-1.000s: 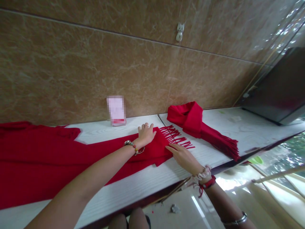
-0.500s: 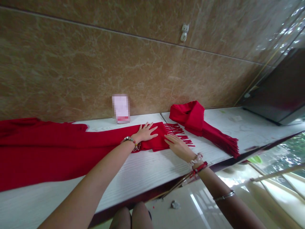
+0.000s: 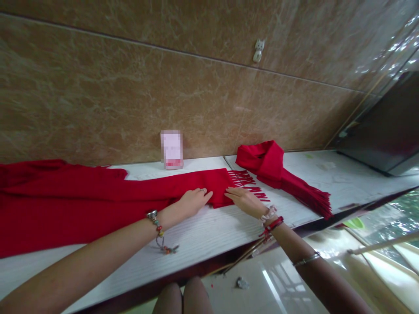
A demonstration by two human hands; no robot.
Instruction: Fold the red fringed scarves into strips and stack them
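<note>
A long red scarf (image 3: 108, 200) stretches along the white counter, wide and loose at the left and narrowed into a folded strip at the right. Its fringe (image 3: 250, 183) fans out past the right end. My left hand (image 3: 193, 203) is at the strip's near edge, fingers bent and drawn together on the cloth; the fingertips are partly hidden. Just right of it, my right hand (image 3: 245, 201) rests on the scarf's end beside the fringe, its fingers stretched out flat. Farther right lies a second red scarf (image 3: 262, 161), looped over itself, its fringed tail pointing to the counter's front edge.
A pale, blurred-out box (image 3: 172, 150) stands against the brown marbled wall (image 3: 108, 96). A white cat-shaped hook (image 3: 258, 50) is on the wall. A dark appliance (image 3: 386, 126) occupies the counter's right end. The white counter (image 3: 183, 244) drops off in front of my knees (image 3: 183, 298).
My left hand has come off its flat, spread position on the scarf and moved towards me to the near edge, its fingers now bent. My right hand stays at the scarf's end.
</note>
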